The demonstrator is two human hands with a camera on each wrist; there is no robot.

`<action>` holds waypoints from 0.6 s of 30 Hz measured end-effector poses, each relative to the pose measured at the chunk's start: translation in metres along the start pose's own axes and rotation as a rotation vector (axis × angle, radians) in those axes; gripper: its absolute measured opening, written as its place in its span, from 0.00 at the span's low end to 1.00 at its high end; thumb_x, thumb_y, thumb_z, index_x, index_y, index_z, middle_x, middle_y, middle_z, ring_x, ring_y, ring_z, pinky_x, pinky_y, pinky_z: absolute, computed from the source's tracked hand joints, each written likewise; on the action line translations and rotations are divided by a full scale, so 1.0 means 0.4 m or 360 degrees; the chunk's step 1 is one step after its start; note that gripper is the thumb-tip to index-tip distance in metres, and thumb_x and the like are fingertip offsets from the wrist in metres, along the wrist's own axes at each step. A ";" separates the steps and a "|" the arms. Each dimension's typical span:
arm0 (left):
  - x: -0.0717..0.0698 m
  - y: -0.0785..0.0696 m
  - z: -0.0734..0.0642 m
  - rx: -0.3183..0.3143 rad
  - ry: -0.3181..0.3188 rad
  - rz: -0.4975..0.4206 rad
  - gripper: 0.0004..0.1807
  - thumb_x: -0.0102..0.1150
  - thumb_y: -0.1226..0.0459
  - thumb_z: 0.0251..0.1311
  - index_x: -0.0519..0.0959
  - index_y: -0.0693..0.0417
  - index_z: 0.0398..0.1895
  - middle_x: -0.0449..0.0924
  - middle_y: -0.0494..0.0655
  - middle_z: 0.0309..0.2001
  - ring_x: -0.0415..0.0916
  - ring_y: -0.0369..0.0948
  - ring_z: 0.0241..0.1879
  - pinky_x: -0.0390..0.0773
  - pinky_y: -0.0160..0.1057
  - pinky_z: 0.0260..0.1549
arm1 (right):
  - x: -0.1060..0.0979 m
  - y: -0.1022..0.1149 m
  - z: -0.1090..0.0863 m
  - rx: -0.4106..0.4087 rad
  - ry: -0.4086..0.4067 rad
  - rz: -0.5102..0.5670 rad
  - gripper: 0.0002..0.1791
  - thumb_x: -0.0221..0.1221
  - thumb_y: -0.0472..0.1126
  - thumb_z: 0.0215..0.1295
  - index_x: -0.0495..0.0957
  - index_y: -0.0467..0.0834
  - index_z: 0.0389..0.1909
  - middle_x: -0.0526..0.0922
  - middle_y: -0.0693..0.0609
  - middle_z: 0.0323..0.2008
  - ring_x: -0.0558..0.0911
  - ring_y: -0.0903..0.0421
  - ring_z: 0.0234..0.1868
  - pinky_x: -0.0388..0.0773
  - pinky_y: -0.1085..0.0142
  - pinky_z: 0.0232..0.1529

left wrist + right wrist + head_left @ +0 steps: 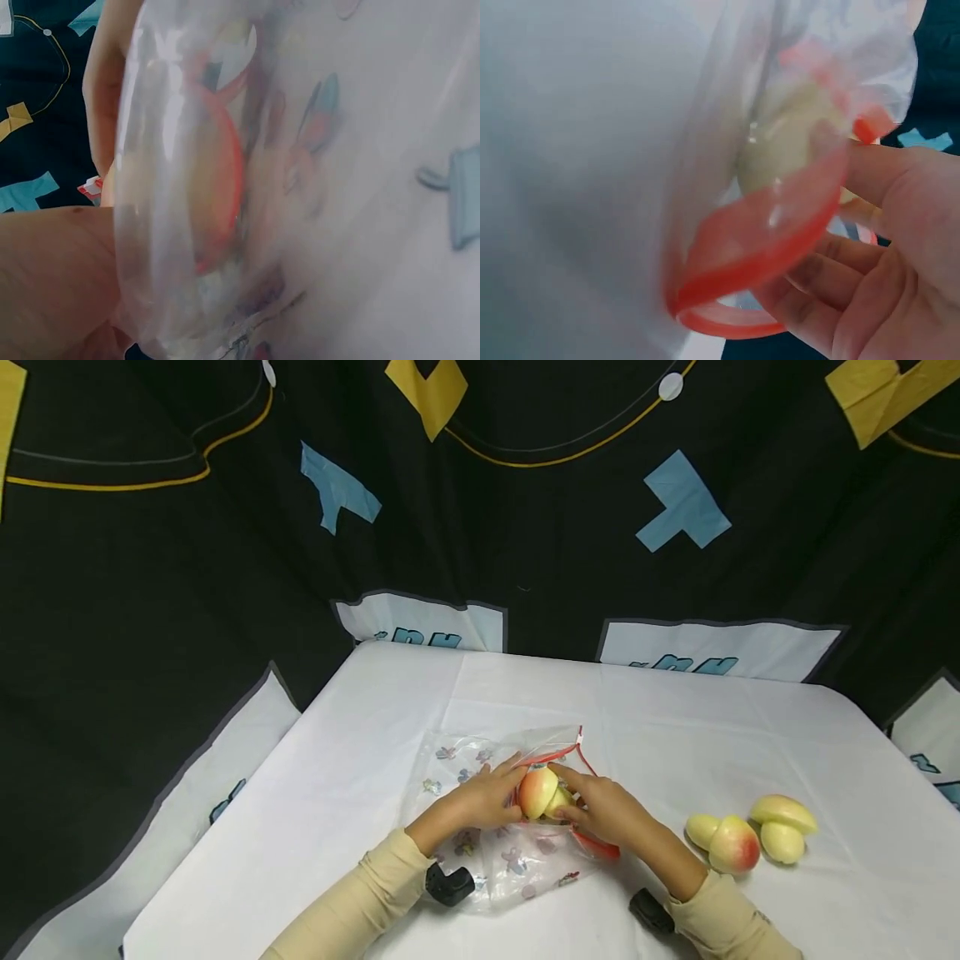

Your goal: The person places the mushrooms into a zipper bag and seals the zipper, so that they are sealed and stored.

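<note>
A clear zip bag (512, 867) with a red seal and small printed pictures lies on the white table, its mouth spread to the right. My left hand (482, 798) holds the mouth's left side, fingers stretched along the far edge and thumb nearer me. At the opening, my right hand (613, 812) pinches a yellow mushroom-shaped piece (536, 792) with a red-blushed cap between thumb and fingers. In the right wrist view, the pale yellow piece (776, 146) shows blurred behind the bag's red rim (757, 262). Bag film covers most of the left wrist view, where a red seal (232, 161) shows through.
Right of my right forearm lie two similar mushroom-shaped pieces, one with a red-blushed cap (735, 845) and one mostly yellow (783, 828). The white tabletop (375, 718) reaches back to a black curtain (525, 543) with blue and yellow tape.
</note>
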State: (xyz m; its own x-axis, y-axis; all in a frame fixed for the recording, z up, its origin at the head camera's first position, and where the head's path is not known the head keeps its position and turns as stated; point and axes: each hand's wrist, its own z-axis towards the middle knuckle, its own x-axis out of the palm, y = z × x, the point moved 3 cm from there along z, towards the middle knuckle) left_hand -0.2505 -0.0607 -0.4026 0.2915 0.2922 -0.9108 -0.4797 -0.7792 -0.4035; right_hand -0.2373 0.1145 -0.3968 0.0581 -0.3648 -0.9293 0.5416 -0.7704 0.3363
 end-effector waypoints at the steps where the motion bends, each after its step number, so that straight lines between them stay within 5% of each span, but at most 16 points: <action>1: 0.000 -0.002 0.002 -0.0002 -0.0002 -0.0004 0.35 0.53 0.62 0.55 0.57 0.58 0.68 0.45 0.54 0.72 0.52 0.60 0.66 0.52 0.55 0.65 | 0.002 -0.004 0.005 0.0015 0.0011 0.0000 0.33 0.61 0.45 0.56 0.64 0.38 0.62 0.81 0.49 0.31 0.79 0.56 0.31 0.75 0.63 0.32; 10: -0.001 -0.005 0.004 -0.0071 -0.0059 -0.0029 0.36 0.50 0.60 0.57 0.52 0.56 0.70 0.38 0.50 0.73 0.49 0.70 0.63 0.62 0.60 0.58 | 0.002 -0.002 0.069 0.0197 0.0219 0.0031 0.31 0.55 0.46 0.62 0.64 0.28 0.58 0.78 0.47 0.26 0.77 0.55 0.31 0.74 0.59 0.36; 18: -0.018 -0.022 -0.011 0.0043 -0.0118 -0.0108 0.36 0.49 0.63 0.58 0.52 0.60 0.69 0.35 0.52 0.73 0.47 0.68 0.64 0.54 0.58 0.63 | 0.024 0.021 0.121 0.0213 0.0258 0.0084 0.19 0.53 0.45 0.64 0.73 0.33 0.47 0.75 0.51 0.20 0.72 0.58 0.22 0.68 0.65 0.26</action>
State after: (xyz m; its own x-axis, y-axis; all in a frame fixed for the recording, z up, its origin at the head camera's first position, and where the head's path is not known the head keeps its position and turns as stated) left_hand -0.2450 -0.0583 -0.3920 0.2625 0.3847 -0.8849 -0.4831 -0.7415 -0.4657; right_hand -0.2727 0.0791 -0.3954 0.2233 -0.3259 -0.9186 0.4189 -0.8189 0.3924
